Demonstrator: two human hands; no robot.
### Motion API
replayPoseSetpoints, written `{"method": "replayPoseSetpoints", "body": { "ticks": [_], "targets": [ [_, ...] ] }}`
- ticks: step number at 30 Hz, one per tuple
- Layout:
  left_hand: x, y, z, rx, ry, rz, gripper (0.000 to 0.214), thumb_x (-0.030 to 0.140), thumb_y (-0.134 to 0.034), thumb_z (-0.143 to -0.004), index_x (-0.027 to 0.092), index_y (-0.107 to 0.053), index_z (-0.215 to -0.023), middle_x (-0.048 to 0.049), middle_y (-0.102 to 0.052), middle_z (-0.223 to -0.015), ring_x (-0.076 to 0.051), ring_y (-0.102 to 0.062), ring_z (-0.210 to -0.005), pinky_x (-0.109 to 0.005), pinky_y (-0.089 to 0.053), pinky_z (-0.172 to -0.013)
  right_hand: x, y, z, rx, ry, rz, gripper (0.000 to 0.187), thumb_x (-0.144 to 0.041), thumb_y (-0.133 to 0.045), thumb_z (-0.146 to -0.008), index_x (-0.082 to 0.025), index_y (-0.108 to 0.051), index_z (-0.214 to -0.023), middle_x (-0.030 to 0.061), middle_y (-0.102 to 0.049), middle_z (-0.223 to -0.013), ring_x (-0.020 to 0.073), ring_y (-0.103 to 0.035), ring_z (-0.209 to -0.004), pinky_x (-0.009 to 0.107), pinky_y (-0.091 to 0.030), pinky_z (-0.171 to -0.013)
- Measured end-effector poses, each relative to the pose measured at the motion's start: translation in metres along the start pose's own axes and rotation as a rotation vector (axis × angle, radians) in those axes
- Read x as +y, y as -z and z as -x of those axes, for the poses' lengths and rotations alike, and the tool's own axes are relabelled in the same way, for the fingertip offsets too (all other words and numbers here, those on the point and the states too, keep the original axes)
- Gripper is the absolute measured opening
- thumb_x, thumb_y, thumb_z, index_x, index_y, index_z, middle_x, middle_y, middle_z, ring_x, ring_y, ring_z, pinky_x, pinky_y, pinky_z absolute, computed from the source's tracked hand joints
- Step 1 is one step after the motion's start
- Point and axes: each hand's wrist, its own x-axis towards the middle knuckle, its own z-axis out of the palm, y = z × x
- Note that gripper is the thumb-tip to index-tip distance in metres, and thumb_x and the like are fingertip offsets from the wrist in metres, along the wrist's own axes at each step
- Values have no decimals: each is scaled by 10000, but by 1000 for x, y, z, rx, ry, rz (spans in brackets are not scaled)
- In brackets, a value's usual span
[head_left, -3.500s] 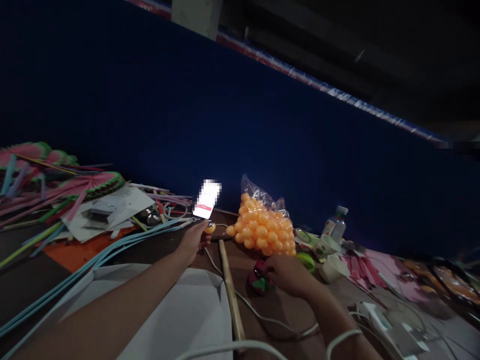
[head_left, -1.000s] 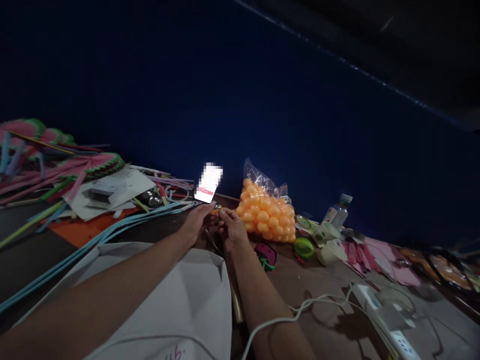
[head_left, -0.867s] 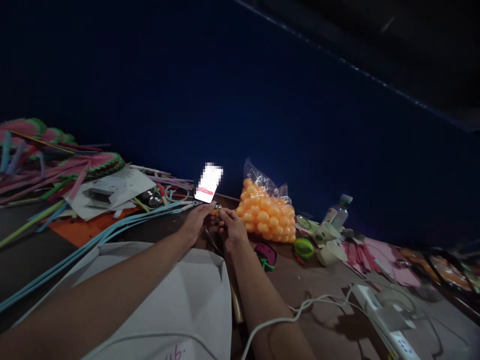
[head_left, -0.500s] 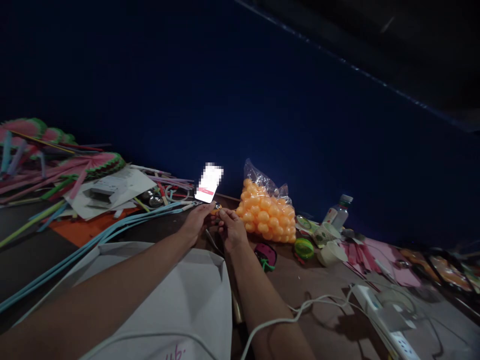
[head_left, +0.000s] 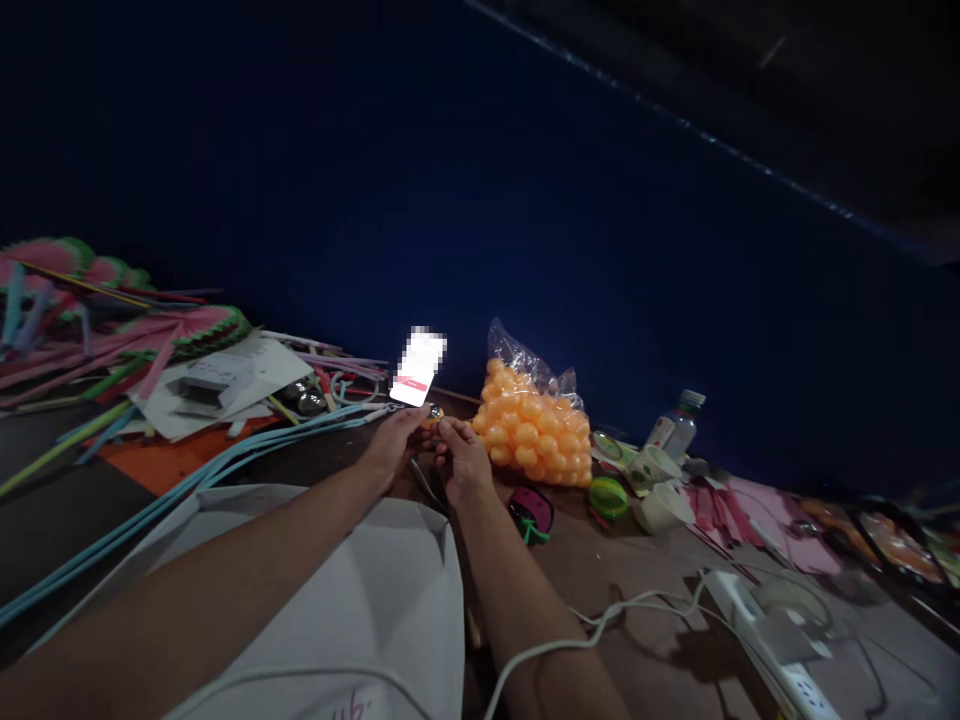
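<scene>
Orange piece: a small orange thing with a shiny part, perhaps a ball, sits between both sets of fingertips, just in front of the lit phone; fingers hide most of it.
Left hand: its grip seems to grasp the piece from the left, thumb uppermost.
Right hand: its grip appears pinched on the piece's right side; the exact contact is covered.
Weight and feel: likely light, smooth and rather stiff; a hard squeeze might dent it or make it slip.
Where to hold: probably best around the orange sides, fingertips opposed, off the shiny part.
Right side: the bag of orange balls stands just beside the right hand, a soft neighbour that could be knocked.
Back edge: a dark blue panel rises behind the bench.
Room: brown bench surface shows right of the right forearm, between the purple toy and the white cable, which crosses the forearm in view.
</scene>
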Motion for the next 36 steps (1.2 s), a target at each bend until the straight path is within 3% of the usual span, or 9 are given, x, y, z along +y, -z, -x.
{"method": "replayPoseSetpoints", "body": {
  "ticks": [17, 36],
  "targets": [
    [1, 1, 1, -90, -42, 40, 212, 306, -714, -721, 137, -629, -817, -29, -656, -742, -113, -615, -650, -228, -510, -622, 3, -2, 2, 53, 30, 15, 280, -302, -784, -596, -175, -615, -780, -36, -643, -648, 19, -463, -430, 88, -329, -344],
    [4, -1, 3, -73, -52, 32, 181, 284, -715, -710, 144, -630, -789, -22, -653, -725, -117, -606, -648, -236, -503, -629, 4, -2, 1, 82, 69, 102, 259, -323, -755, -615, -175, -619, -778, -39, -637, -607, 22, -437, -402, 97, -323, -338]
  ]
}}
